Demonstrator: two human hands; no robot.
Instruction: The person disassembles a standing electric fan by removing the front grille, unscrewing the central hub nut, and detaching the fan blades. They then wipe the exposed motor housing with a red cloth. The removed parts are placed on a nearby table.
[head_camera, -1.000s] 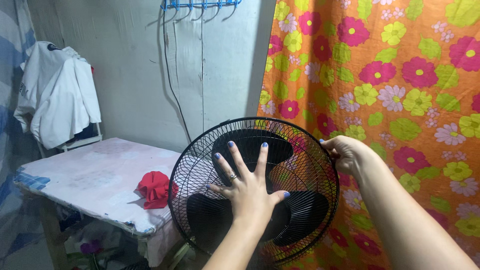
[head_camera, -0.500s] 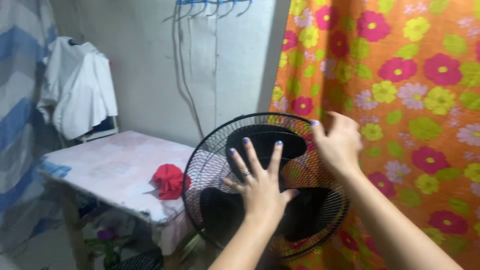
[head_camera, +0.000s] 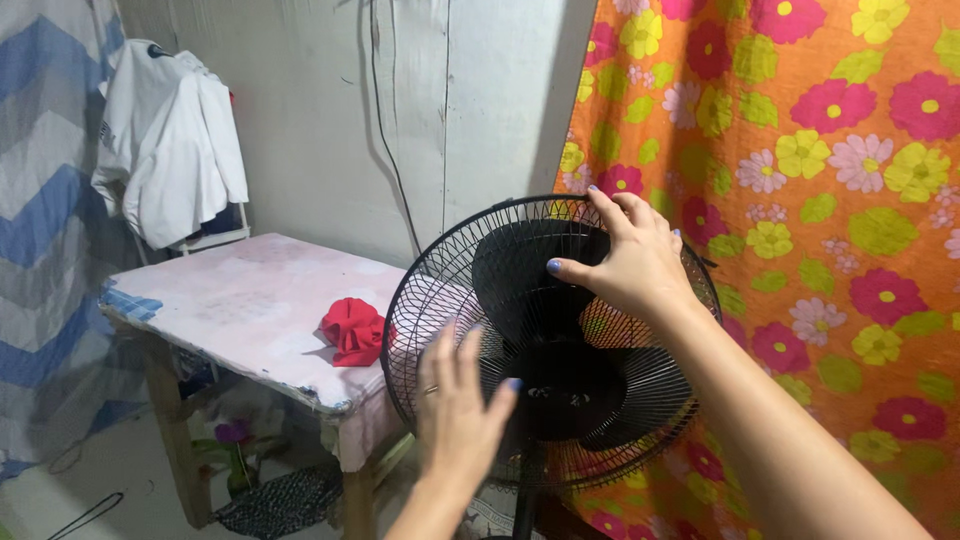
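A black stand fan with a round wire grille (head_camera: 430, 300) and black blades faces me at the centre. My right hand (head_camera: 625, 260) rests on the upper part of the grille, fingers bent over the wires near the top rim. Blurred, my left hand (head_camera: 455, 405) hovers in front of the lower left of the grille with its fingers apart; it holds nothing. Both hands have blue-painted nails, and the left wears a ring.
A worn table (head_camera: 230, 300) stands left of the fan with a crumpled red cloth (head_camera: 352, 330) near its right end. White clothes (head_camera: 170, 140) hang at the back left. A flowered orange curtain (head_camera: 830, 200) hangs behind the fan. A cable (head_camera: 385, 140) runs down the grey wall.
My left hand has come off the middle of the grille and dropped lower left. My right hand has moved from the right rim up onto the top front of the grille.
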